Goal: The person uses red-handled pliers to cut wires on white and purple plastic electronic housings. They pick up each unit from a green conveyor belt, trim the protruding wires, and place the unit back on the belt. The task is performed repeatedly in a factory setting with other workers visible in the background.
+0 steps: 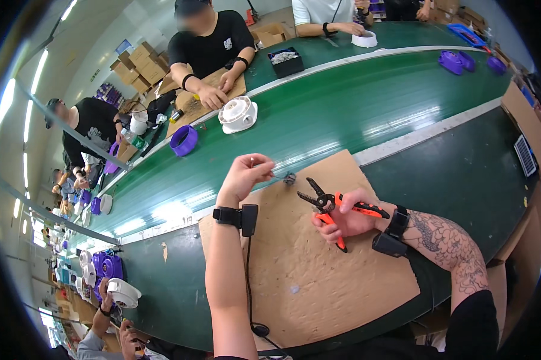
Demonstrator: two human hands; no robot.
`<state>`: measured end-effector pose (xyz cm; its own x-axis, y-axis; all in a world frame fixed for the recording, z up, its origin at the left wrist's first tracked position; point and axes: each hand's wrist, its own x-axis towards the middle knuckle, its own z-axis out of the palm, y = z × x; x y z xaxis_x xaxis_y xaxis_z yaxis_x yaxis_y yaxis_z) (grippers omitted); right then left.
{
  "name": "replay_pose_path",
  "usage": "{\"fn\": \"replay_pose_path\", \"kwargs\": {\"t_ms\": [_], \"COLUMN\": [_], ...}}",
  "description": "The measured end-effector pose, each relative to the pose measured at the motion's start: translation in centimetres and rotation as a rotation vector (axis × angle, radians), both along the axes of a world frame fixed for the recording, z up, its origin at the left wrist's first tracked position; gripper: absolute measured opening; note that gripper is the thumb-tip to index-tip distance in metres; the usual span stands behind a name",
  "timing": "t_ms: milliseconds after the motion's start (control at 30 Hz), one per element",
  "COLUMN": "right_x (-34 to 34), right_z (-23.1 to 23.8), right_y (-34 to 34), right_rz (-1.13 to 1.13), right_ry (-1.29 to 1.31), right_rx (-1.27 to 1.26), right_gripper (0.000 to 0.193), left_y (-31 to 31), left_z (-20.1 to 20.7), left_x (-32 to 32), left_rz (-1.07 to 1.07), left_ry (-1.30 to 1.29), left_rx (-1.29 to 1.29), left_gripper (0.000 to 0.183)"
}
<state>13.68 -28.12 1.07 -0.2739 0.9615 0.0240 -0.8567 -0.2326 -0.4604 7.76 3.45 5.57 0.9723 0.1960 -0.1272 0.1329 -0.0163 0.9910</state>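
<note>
My left hand (248,176) is raised over the far left part of a brown cardboard sheet (330,288), its fingertips pinched on a thin dark wire. From the wire hangs a small dark coiled part (289,178); its exact kind is too small to make out. Wrapped around the handles of a pair of wire strippers (325,202), my right hand (355,217) sits just right of that part. The strippers have orange and black handles, and their black jaws are spread apart, pointing up and left. No contact shows between the jaws and the wire.
Beyond the cardboard runs a green conveyor belt (318,114) with metal edges. Across it, a co-worker handles a white round housing (239,114) near a purple ring (184,140). A black bin (286,62) stands farther back. At lower left, another person holds a white housing (124,293).
</note>
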Motion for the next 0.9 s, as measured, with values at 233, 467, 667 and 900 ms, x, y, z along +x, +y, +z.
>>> {"fn": "replay_pose_path", "kwargs": {"t_ms": [233, 467, 667, 900], "right_x": [-0.1, -0.4, 0.1, -0.3], "right_z": [0.0, 0.2, -0.5, 0.2], "right_y": [0.0, 0.4, -0.3, 0.2], "right_rz": [-0.017, -0.031, -0.021, -0.009], "right_ry": [0.015, 0.023, 0.024, 0.030], "right_rx": [-0.019, -0.029, -0.022, -0.041], "right_gripper": [0.048, 0.046, 0.045, 0.044], "left_y": [7.2, 9.2, 2.0, 7.2], "left_z": [-5.4, -5.0, -2.3, -5.6], "left_x": [-0.5, -1.6, -0.4, -1.0], "left_rz": [0.575, 0.590, 0.166, 0.620], "left_ry": [-0.078, 0.000, 0.240, 0.045], "left_rx": [-0.013, 0.052, 0.602, 0.551], "left_gripper": [0.024, 0.043, 0.048, 0.041]}}
